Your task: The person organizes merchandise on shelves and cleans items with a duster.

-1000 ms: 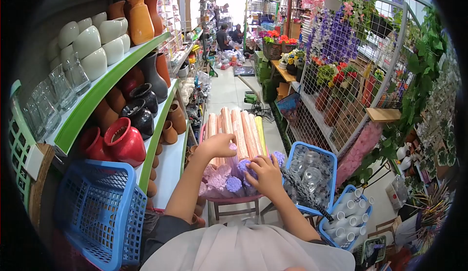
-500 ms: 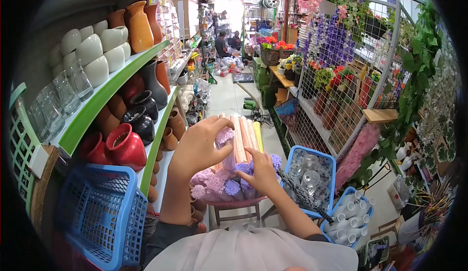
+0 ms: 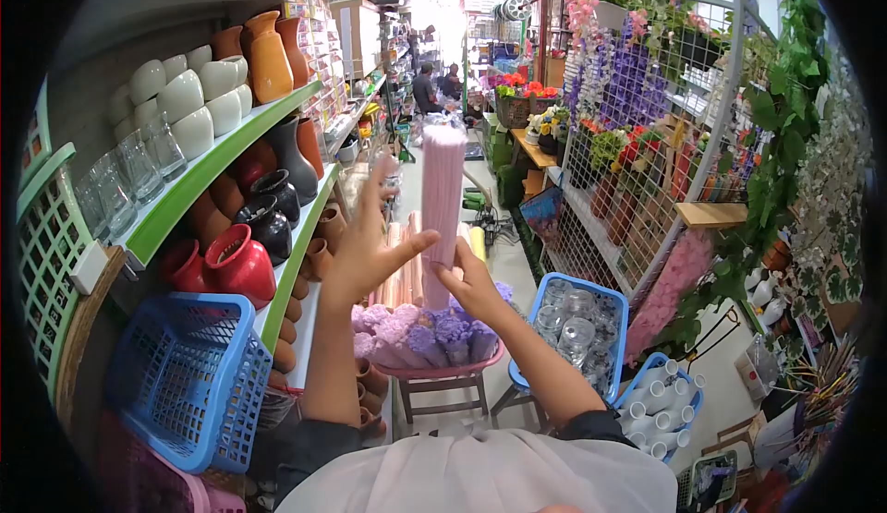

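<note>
A tall bundle of pink pipe cleaners (image 3: 443,190), apparently in clear wrap, stands upright in front of me. My right hand (image 3: 471,282) grips it near its lower part. My left hand (image 3: 370,236) is just left of the bundle, fingers spread and blurred by motion, thumb close to the bundle. Below both hands, a pink basin (image 3: 434,373) holds several fuzzy lilac bundles (image 3: 393,324) and purple bundles (image 3: 453,328). Peach bundles (image 3: 399,264) and a yellow bundle (image 3: 478,241) lie behind them, partly hidden by my hands.
The basin rests on a wooden stool (image 3: 443,386). To the right are blue baskets of glass jars (image 3: 577,333) and white tubes (image 3: 661,402). On the left stand an empty blue basket (image 3: 185,421) and shelves with red vases (image 3: 240,268). Two people (image 3: 425,88) sit far down the aisle.
The pink bundle has risen out of the basin and now stands upright. My left hand has opened away from it; my right hand holds it. A dark fuzzy strand across the jar basket is no longer visible.
</note>
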Available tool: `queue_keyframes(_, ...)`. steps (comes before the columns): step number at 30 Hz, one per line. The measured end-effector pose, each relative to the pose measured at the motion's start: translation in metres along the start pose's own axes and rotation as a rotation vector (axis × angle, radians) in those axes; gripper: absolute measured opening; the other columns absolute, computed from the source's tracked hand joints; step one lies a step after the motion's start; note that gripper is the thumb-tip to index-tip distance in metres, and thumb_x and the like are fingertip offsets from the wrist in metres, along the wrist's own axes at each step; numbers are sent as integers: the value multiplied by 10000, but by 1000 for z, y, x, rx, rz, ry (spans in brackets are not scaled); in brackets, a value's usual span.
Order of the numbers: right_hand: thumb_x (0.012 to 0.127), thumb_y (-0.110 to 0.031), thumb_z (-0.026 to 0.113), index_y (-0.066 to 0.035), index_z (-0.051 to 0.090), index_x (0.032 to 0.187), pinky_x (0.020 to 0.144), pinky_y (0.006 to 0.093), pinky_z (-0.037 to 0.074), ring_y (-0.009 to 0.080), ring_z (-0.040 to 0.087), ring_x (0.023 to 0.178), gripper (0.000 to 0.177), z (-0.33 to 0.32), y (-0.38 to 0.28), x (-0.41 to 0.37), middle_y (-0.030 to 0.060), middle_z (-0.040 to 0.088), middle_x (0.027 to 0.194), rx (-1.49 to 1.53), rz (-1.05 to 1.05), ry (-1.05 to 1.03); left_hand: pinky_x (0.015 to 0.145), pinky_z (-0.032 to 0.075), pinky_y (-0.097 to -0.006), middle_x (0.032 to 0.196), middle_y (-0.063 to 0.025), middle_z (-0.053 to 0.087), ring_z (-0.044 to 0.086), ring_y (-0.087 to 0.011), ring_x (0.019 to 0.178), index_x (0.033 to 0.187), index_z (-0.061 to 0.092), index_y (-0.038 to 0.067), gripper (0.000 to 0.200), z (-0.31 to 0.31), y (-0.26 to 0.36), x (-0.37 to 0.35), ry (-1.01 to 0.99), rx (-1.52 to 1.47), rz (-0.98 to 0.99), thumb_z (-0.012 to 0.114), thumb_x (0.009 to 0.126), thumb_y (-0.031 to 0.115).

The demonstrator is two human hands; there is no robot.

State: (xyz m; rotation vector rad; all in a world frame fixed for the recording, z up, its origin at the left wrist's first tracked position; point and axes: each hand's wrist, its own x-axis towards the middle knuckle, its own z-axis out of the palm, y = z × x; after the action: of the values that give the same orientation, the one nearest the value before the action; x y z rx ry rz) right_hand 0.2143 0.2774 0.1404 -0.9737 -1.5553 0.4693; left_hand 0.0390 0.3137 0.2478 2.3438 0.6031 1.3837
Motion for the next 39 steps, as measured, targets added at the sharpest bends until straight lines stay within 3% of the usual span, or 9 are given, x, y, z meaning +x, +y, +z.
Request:
queue_keyframes(5, 935, -209, 525, -8, 433, 1183, 784, 330, 453, 165, 556, 885, 332, -34, -35, -37, 126, 575, 963, 137, 54, 61, 958, 418, -330, 1233, -149, 540, 541, -216, 1106, 1320, 403, -38, 639, 78, 4, -27, -239, -670, -356, 651, 860, 331)
queue_keyframes(13, 982, -328, 457, 3, 477, 1196, 758, 278, 473, 147, 588, 859, 395, -103, -26, -156, 95, 601, 966, 83, 242, 18, 825, 509, -332, 977, -127, 637, 633, -189, 881, 1089, 510, -4, 383, 180, 55, -81, -25, -1078, -636, 529, 927, 343)
queue_keyframes(16, 971, -309, 473, 8, 566, 1052, 567, 232, 479, 110, 595, 633, 340, -145, -21, -207, 44, 618, 762, 354, 729, -110, 610, 548, -312, 780, -68, 578, 637, -177, 677, 992, 497, 44, 325, 195, 76, -101, 168, -1208, -752, 532, 926, 360)
queue_keyframes(17, 971, -309, 473, 8, 566, 1052, 567, 232, 479, 110, 595, 633, 340, -156, -11, -223, 44, 618, 762, 359, 737, -115, 610, 548, -312, 780, -68, 578, 637, -177, 677, 992, 497, 44, 325, 198, 80, -110, 173, -1205, -762, 532, 926, 360)
queue_keyframes(21, 839, -345, 627, -14, 582, 1070, 704, 406, 513, 295, 650, 818, 406, -193, 79, -308, 137, 638, 846, -805, 788, -163, 644, 547, -328, 808, -85, 596, 639, -189, 739, 1006, 503, 26, 327, 200, 87, -154, 246, -1107, -788, 492, 937, 346)
queue_keyframes(24, 776, -364, 679, -27, 593, 1067, 786, 487, 486, 365, 593, 1002, 454, -197, 87, -348, 166, 612, 1037, -1083, 855, -162, 806, 527, -406, 1040, -157, 612, 634, -251, 878, 1223, 428, -37, 412, 188, 88, -186, 63, -1402, -773, 393, 938, 258)
queue_keyframes(29, 750, -355, 702, -40, 604, 1029, 817, 492, 472, 361, 579, 1001, 432, -206, 120, -371, 167, 607, 1043, -1131, 790, -136, 868, 527, -370, 1215, -159, 532, 602, -236, 1022, 1302, 361, -21, 424, 179, 119, -212, 122, -1250, -782, 416, 967, 231)
queue_keyframes(35, 765, -203, 646, -22, 491, 1036, 751, 488, 470, 426, 594, 911, 361, -210, 115, -364, 234, 620, 991, -793, 830, 35, 751, 550, -288, 1182, -115, 564, 621, -174, 944, 1303, 392, 2, 452, 182, 136, -225, 128, -1156, -755, 500, 957, 271)
queue_keyframes(39, 774, -185, 659, -18, 484, 1032, 732, 399, 483, 348, 632, 872, 353, -206, 89, -385, 209, 628, 894, -446, 628, 271, 678, 535, -251, 1087, -93, 585, 598, -132, 826, 1282, 432, 25, 523, 194, 134, -233, 129, -1209, -786, 512, 938, 410)
